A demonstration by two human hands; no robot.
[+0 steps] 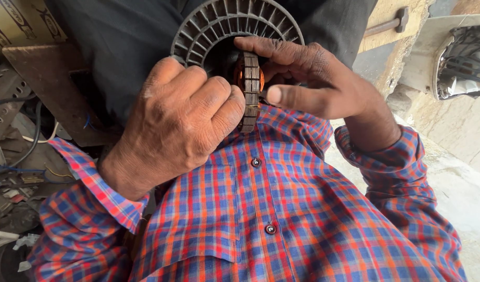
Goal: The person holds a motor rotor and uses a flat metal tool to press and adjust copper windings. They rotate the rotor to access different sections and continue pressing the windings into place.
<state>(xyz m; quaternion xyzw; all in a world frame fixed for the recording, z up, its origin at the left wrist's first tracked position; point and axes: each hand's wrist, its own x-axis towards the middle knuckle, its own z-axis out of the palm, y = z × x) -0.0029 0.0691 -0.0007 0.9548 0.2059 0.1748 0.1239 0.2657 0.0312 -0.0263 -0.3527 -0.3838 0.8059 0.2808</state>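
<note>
- Where the clutter lay at the far left, loose wires (20, 151) and a perforated metal strip (2, 99) crowded a dark board (46, 78), all well apart from the hands
- The left hand (177, 122) was curled shut, its knuckles toward the camera and its fingers wrapped around the near side of a small motor stator (250, 89), seemingly to steady it close to the chest
- The stator, a stack of dark laminations with copper-coloured winding showing inside, sat edge-on between the two hands, just above the checked shirt (261, 209)
- Behind it stood a round, dark, ribbed housing (234, 21), touching or nearly touching the stator; the hands hid where the two met
- The right hand (313, 78) gripped the stator from the other side, fingers over the top and thumb stretched along its face, probably to pinch it against the left hand's hold
- Both hands covered most of the winding, so its condition could not be told
- At the far right a wire fan guard (464, 62) rested on pale stone (459, 183), and a hammer-like tool (388, 23) lay on a board above
</note>
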